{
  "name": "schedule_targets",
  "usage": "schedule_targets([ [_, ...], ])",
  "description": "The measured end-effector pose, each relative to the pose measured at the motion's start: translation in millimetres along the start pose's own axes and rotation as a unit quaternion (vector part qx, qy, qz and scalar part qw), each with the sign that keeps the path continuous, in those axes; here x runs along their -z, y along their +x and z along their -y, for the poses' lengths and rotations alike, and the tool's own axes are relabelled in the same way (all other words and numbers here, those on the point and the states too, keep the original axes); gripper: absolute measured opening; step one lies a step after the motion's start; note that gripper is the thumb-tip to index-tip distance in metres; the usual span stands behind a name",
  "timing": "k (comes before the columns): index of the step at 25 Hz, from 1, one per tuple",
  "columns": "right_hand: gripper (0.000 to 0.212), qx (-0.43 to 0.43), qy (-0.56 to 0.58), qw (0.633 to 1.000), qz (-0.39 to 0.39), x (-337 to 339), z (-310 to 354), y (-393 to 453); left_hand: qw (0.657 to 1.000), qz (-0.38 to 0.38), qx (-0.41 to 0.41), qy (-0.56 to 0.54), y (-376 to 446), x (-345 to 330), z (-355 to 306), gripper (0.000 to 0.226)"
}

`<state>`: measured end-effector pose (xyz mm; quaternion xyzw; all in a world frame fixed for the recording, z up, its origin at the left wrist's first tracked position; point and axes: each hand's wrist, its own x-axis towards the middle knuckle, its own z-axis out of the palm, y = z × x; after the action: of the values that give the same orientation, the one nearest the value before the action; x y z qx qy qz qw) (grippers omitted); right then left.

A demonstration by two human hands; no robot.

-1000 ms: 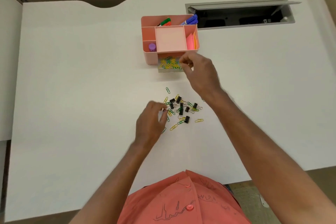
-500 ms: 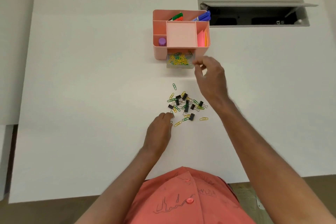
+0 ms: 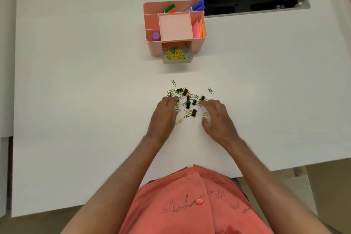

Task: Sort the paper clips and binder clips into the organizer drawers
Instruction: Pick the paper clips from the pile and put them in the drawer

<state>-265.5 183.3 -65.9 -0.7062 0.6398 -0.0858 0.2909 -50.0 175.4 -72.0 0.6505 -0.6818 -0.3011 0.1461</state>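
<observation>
A pile of green and yellow paper clips point(image 3: 180, 121) mixed with several black binder clips point(image 3: 194, 112) lies on the white desk point(image 3: 76, 91). My left hand point(image 3: 164, 115) rests at the pile's left edge, fingertips on the clips. At the right edge, my right hand point(image 3: 218, 119) has its fingers spread and its fingertips touch the clips. Whether either hand pinches a clip is hidden. Behind the pile stands a pink organizer point(image 3: 198, 45), its clear drawer point(image 3: 177, 60) pulled out and holding several yellow and green paper clips.
The organizer's top compartments hold markers point(image 3: 197, 6), a purple cap point(image 3: 156, 36) and pink sticky notes point(image 3: 197, 29). An open cable hatch point(image 3: 250, 2) is sunk into the desk at the back right. Two stray green clips point(image 3: 210, 90) lie apart from the pile.
My right hand has come back from the open drawer to the pile's right side. My left hand has shifted slightly forward onto the pile's left edge.
</observation>
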Motion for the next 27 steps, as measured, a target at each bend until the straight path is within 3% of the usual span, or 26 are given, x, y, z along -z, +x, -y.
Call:
schedule_targets([
  [3, 0.060, 0.002, -0.014, 1.000, 0.014, -1, 2, 5, 1.000, -0.009, -0.001, -0.012, -7, -1, 1, 0.049],
  [7, 0.035, -0.038, 0.055, 0.998, -0.010, 0, -3, 5, 0.999, 0.027, -0.007, -0.017, -16, -3, 6, 0.060],
  [12, 0.012, -0.072, 0.066, 0.995, -0.016, 2, -4, 5, 0.999, 0.033, -0.020, 0.016, -23, -5, 3, 0.048],
  [19, 0.013, -0.054, -0.014, 0.998, -0.028, 1, 6, -2, 0.999, 0.035, 0.010, -0.004, -19, -4, -1, 0.039],
  [23, 0.018, -0.060, -0.076, 0.995, -0.038, -2, 13, 0, 0.999, 0.047, 0.026, 0.004, -12, 0, -3, 0.016],
  [27, 0.018, -0.072, -0.073, 0.994, -0.040, -3, 14, 2, 0.998, 0.052, 0.007, 0.038, -10, 0, -4, 0.012],
])
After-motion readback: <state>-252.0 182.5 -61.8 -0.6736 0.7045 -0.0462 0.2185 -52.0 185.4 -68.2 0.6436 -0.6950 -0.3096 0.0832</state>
